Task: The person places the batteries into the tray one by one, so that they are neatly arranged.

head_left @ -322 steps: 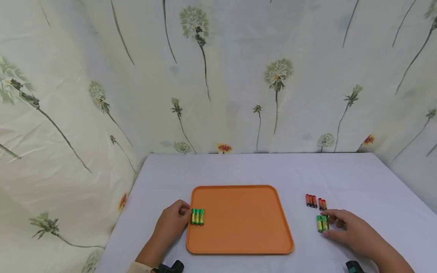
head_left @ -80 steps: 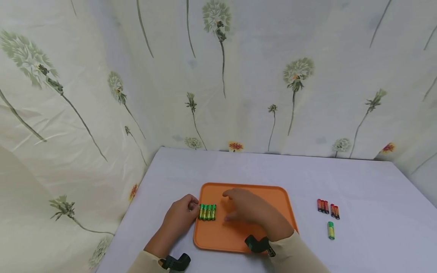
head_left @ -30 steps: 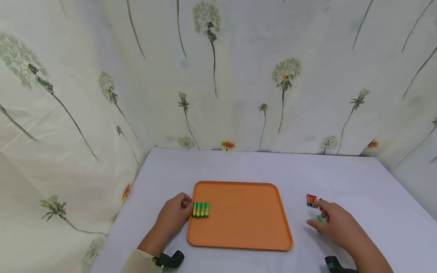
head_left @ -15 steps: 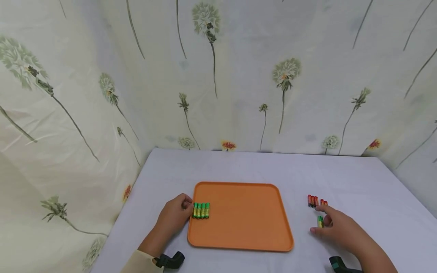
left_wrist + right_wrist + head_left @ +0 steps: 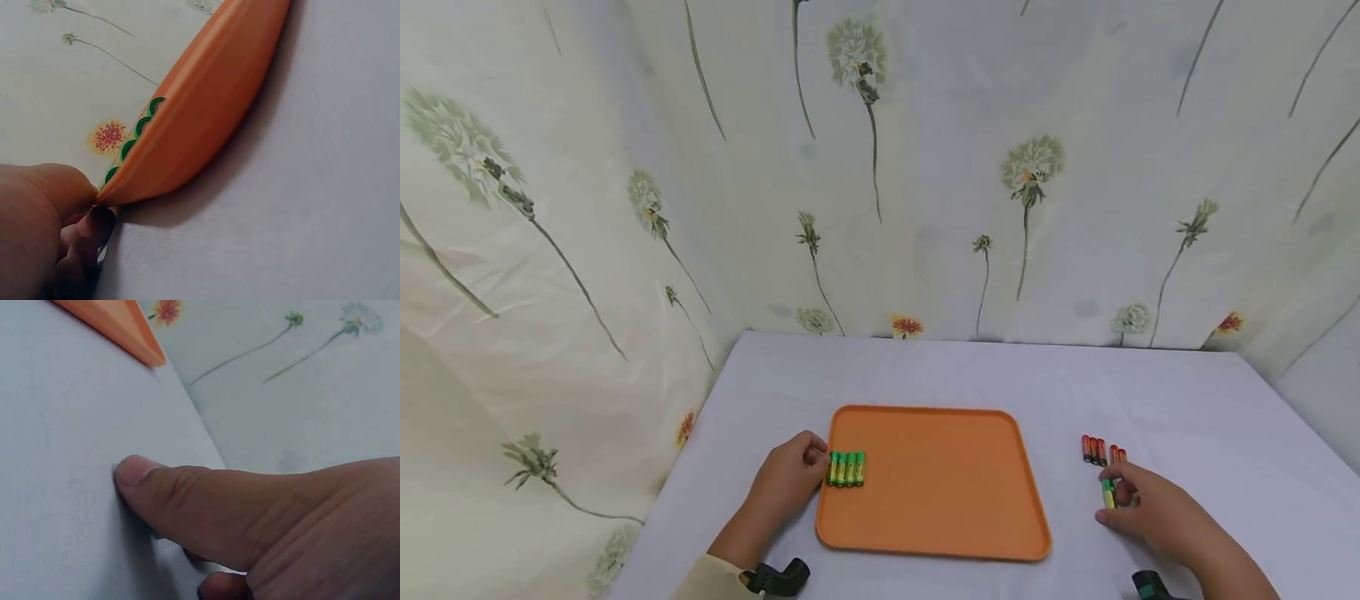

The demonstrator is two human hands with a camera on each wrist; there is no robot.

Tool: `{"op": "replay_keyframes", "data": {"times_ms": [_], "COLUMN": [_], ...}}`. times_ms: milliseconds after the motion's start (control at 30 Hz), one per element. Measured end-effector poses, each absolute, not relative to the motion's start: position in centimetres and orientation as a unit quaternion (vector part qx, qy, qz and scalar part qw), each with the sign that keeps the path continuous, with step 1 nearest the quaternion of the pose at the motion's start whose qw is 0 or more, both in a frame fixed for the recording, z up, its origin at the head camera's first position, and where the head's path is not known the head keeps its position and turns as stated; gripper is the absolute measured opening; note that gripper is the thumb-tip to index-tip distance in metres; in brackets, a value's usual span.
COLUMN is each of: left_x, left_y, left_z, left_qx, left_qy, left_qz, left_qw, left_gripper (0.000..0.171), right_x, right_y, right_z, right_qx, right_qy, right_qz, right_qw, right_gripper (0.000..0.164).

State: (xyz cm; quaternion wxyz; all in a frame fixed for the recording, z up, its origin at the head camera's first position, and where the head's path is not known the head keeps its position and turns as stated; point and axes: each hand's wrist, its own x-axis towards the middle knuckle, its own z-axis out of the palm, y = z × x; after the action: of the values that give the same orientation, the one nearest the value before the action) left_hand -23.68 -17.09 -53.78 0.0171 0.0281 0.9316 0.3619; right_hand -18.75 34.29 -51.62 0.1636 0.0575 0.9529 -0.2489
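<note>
My left hand [image 5: 782, 479] pinches the left rim of the orange tray [image 5: 940, 492]; in the left wrist view its thumb [image 5: 69, 187] lies at the rim with a finger below. Beside that rim, several green batteries [image 5: 846, 469] lie in a row inside the tray. My right hand [image 5: 1161, 510] is over the table to the tray's right. Its index finger and thumb pinch one green battery [image 5: 1108, 493] by its two ends. In the right wrist view the thumb [image 5: 181, 494] hides almost all of that battery.
Just beyond the right hand lie three red-and-black batteries [image 5: 1093, 450] and two smaller-looking red ones [image 5: 1117, 453], partly covered by the fingers. All this is on a white-covered table [image 5: 925, 371]. A flower-patterned cloth [image 5: 925, 167] hangs behind and at the sides.
A fourth green battery has joined the row in the tray since the oldest frame. The right hand has left the tray, returned rightward and closed on the remaining green battery. The left hand stays put.
</note>
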Motion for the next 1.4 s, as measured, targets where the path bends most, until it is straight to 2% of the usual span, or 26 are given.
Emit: {"op": "replay_keyframes", "data": {"times_ms": [433,867,1067,1233,1400], "left_x": [-23.6,-23.8,-23.7,-23.7,-23.7], "left_y": [-16.9,-17.3,-17.3,-17.3,-17.3], "left_z": [-53.8,-54.3,-54.5,-54.3,-53.9], "left_qx": [0.034,0.034,0.037,0.037,0.039], "left_qy": [0.929,0.933,0.931,0.93,0.93], "left_qz": [0.368,0.358,0.362,0.366,0.366], "left_qw": [0.014,0.007,0.009,0.001,0.004], "left_gripper": [0.012,0.012,0.013,0.012,0.012], "right_x": [-18.5,-18.3,-18.1,-18.3,-18.6], "right_y": [34.4,33.9,33.5,32.7,31.8], "right_z": [-51.7,-51.9,-51.6,-51.5,-51.5], "right_qx": [0.055,0.072,0.062,0.031,0.02], "right_qy": [0.959,0.956,0.961,0.965,0.965], "right_qz": [-0.23,-0.243,-0.242,-0.248,-0.255], "right_qw": [0.155,0.147,0.117,0.076,0.06], "right_gripper": [0.076,0.082,0.085,0.077,0.072]}}
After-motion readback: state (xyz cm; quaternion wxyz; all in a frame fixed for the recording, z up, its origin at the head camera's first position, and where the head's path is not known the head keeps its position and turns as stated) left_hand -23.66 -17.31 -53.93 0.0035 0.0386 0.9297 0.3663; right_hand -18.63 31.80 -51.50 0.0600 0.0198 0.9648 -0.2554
